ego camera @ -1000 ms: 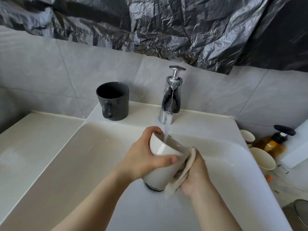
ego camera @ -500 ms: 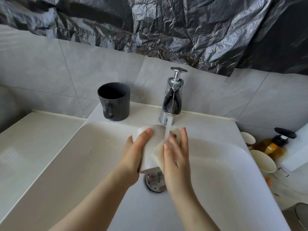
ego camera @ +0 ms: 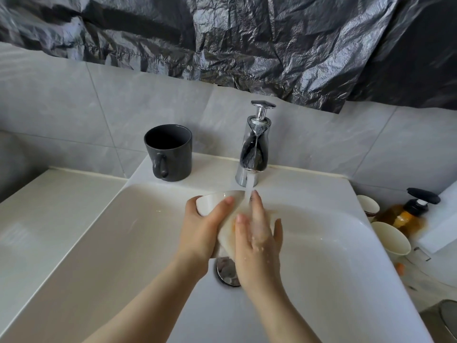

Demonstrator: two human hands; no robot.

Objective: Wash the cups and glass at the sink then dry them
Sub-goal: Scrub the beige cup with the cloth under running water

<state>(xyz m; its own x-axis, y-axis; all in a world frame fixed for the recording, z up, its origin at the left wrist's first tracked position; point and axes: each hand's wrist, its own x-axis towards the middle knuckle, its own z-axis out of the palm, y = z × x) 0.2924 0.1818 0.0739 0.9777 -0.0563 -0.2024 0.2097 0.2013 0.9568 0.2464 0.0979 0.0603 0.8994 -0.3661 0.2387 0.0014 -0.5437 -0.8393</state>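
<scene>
Now the white cup (ego camera: 210, 204) lay tipped over above the sink (ego camera: 111, 243), no longer mouth-up under the tap (ego camera: 254, 149). The left hand (ego camera: 200, 233) curled its fingers round it. The right hand (ego camera: 257, 241), fingers straight and slightly spread, pressed the pale cloth (ego camera: 228, 231) flat against its side beneath the stream (ego camera: 249, 191). Scrubbing had probably moved to the outside. The dark grey mug (ego camera: 170, 152) stood on the ledge, untouched.

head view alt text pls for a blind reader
The left hand grips a white cup under the running tap over a sink while the right hand presses a pale cloth against it. A dark grey mug stands on the ledge left of the tap.
</scene>
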